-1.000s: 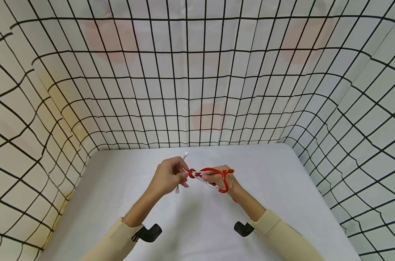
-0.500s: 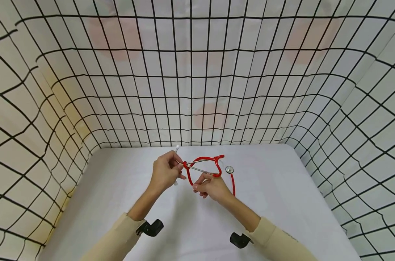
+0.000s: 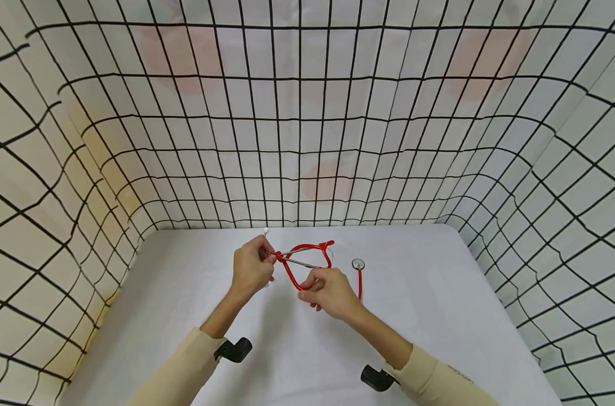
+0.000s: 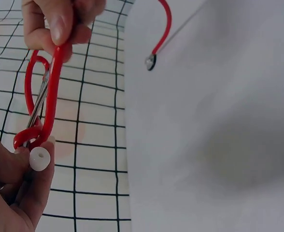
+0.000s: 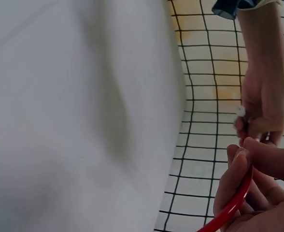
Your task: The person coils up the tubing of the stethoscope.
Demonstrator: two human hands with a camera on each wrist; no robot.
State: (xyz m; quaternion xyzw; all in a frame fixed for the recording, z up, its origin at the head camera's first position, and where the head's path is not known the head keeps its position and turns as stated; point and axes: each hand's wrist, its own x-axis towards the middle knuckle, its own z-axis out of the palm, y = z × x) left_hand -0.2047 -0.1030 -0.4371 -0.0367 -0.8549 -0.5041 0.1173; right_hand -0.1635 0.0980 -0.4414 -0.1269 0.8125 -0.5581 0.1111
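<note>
A stethoscope with red tubing (image 3: 290, 276) is held between both hands, a loop of its tube wound around the metal ear tubes (image 3: 298, 262). My left hand (image 3: 250, 266) pinches the ear tubes beside this red loop (image 4: 28, 137). A white eartip (image 4: 39, 159) sticks out by its fingers in the left wrist view. My right hand (image 3: 332, 293) pinches the red tube between thumb and fingertips, below and right of the left hand. The round metal chest piece (image 3: 358, 264) lies beyond the right hand, its tube partly hidden behind that hand.
A white-covered table (image 3: 414, 304) lies under the hands. Black wire grid panels (image 3: 307, 129) stand along its back and both sides, with pale cloth behind them. Black wrist cameras (image 3: 234, 350) are strapped to both sleeves.
My right hand has moved down from beside the metal tubes and now pinches the red tube, drawn out from the loop. The left hand has shifted left. The chest piece has come into view.
</note>
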